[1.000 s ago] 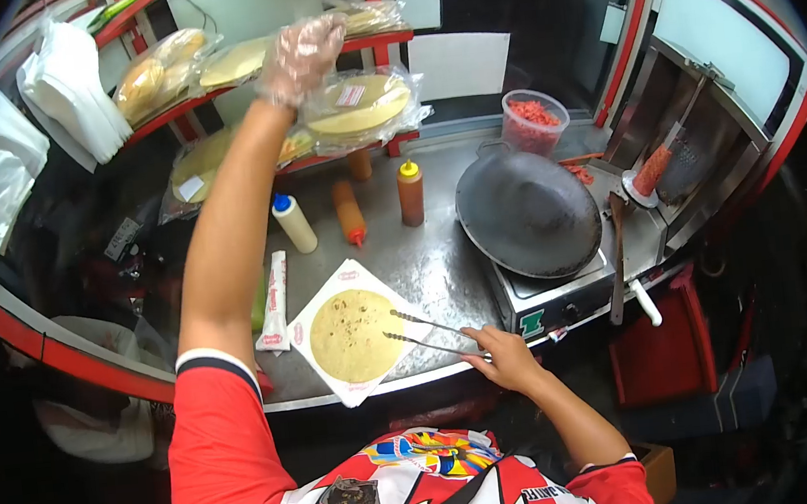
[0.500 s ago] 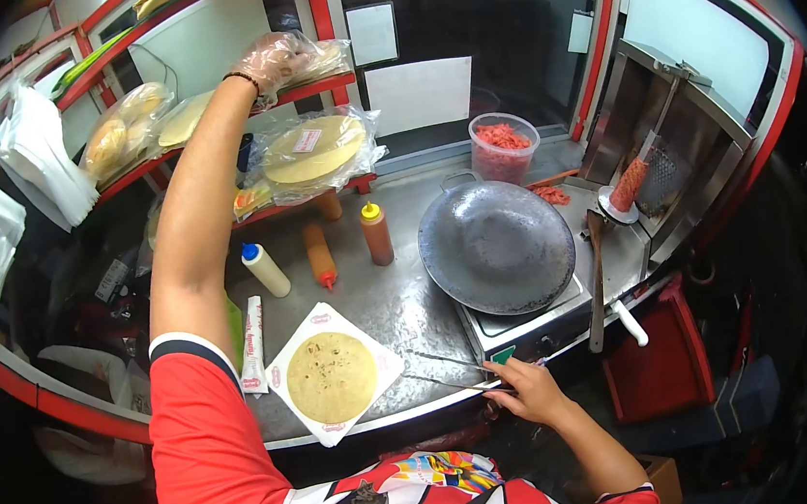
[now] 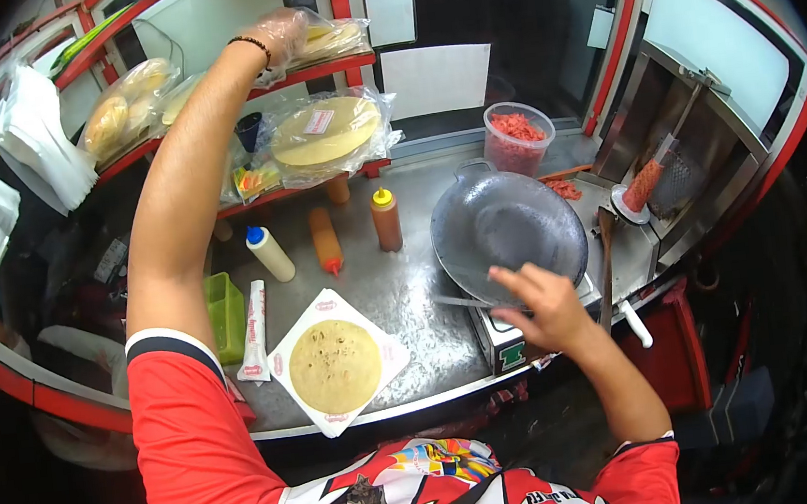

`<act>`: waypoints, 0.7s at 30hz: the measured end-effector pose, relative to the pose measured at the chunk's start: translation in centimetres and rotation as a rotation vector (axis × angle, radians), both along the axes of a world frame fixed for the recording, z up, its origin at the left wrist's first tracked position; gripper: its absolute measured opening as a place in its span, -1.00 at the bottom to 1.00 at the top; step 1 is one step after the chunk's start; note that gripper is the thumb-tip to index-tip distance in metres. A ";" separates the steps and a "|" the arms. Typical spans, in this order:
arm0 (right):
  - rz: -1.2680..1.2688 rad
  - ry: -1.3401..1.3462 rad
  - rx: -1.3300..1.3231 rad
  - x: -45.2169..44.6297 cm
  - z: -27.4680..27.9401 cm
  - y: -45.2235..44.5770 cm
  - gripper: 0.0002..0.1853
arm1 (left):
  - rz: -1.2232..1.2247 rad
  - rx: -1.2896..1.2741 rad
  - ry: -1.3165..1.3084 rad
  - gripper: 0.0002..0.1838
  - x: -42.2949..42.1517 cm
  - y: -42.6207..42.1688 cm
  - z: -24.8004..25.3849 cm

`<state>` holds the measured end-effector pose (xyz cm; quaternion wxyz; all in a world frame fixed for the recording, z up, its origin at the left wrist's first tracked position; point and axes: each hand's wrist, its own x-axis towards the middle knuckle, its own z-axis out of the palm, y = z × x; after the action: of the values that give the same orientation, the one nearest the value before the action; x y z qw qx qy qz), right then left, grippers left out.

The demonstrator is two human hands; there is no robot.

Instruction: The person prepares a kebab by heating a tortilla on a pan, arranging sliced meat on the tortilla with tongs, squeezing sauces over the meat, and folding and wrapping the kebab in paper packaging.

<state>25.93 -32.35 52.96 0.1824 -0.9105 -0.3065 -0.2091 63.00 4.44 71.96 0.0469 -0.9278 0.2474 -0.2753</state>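
My left hand (image 3: 282, 36) is up at the top shelf, with clear plastic around its blurred fingers. It grips at a clear plastic bag (image 3: 336, 39) of flat pale pieces. My right hand (image 3: 543, 305) is closed on metal tongs (image 3: 462, 301), held near the front edge of a dark domed pan (image 3: 508, 232). The tongs point left over the counter. A round tortilla (image 3: 335, 366) with brown spots lies on a white printed paper sheet (image 3: 327, 306) on the counter. Left of it lies a white printed wrapper packet (image 3: 255, 330).
Behind the tortilla are a white bottle with a blue cap (image 3: 271, 254), an orange bottle (image 3: 326, 240) and a yellow-capped bottle (image 3: 387, 220). A tub of red shreds (image 3: 517, 140), a wooden-handled spatula (image 3: 607, 266) and a meat spit (image 3: 644, 185) are at right. Bagged tortillas (image 3: 327, 131) lie on the lower shelf.
My right hand has lifted the tongs from the counter's front edge up and right toward the pan. My left hand stays at the top-shelf bag. The view has shifted slightly.
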 end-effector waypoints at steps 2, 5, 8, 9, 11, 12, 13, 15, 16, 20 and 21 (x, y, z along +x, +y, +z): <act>-0.017 -0.065 0.017 1.4 2.8 0.7 -0.40 | 0.037 0.044 -0.071 -0.70 1.8 0.9 0.0; -0.067 -0.265 -0.029 4.0 7.2 2.1 -0.43 | 0.071 0.122 -0.154 -0.74 3.2 2.2 -0.1; -0.135 -0.462 -0.036 6.6 12.8 4.8 -0.53 | 0.055 -0.009 -0.219 -0.74 4.8 2.9 -0.3; -0.151 -0.500 -0.055 7.5 14.5 5.9 -0.55 | 0.025 -0.032 -0.229 -0.74 3.8 2.7 0.1; -0.165 -0.639 -0.164 9.4 17.0 8.5 -0.60 | -0.067 -0.054 -0.237 -0.75 2.4 2.9 0.8; -0.174 -0.686 -0.206 10.3 18.1 10.2 -0.67 | -0.129 -0.055 -0.235 -0.75 1.9 3.3 1.2; -0.194 -0.710 -0.241 11.6 18.6 11.6 -0.71 | -0.191 -0.055 -0.234 -0.75 1.9 3.6 1.4; -0.238 -0.758 -0.312 14.6 19.0 14.2 -0.78 | -0.165 -0.009 -0.212 -0.75 2.0 3.7 2.5; -0.241 -0.755 -0.302 15.7 19.1 15.5 -0.83 | -0.174 0.028 -0.197 -0.75 1.9 3.7 3.0; -0.288 -0.674 -0.328 20.5 19.2 19.4 -0.86 | -0.238 0.025 -0.194 -0.78 0.7 4.0 4.3; -0.300 -0.660 -0.334 22.0 18.8 19.9 -0.86 | -0.236 0.057 -0.206 -0.79 0.2 4.1 4.6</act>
<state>47.90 -12.42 71.77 -0.1091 -0.8463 -0.2421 -0.4619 63.16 8.58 76.59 0.0655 -0.8574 0.3564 -0.3656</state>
